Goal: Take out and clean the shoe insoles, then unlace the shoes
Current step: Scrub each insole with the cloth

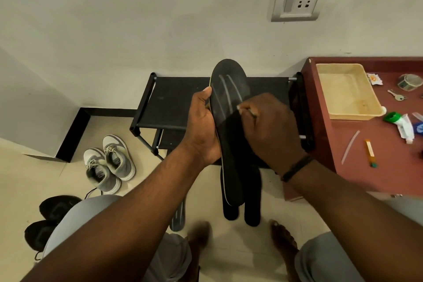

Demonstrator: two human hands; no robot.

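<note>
Bare floor lay open left of the black fabric shoe rack (174, 101). Your left hand (202, 130) gripped the long black foam insole (229, 89) by its edge; right hand (272, 126) fingers pinched a black cloth (240, 144) against it.

A black fabric-topped rack (174, 98) stands against the wall at center. At 1 o'clock, a switch-and-socket plate (297, 1) sits on the wall. At 3 o'clock, a maroon table (366, 167) bears a cream tray (348, 89), keys (397, 95), a tape roll (409, 81), a green-capped tube (399, 122) and what may be an orange marker (370, 152).
</note>
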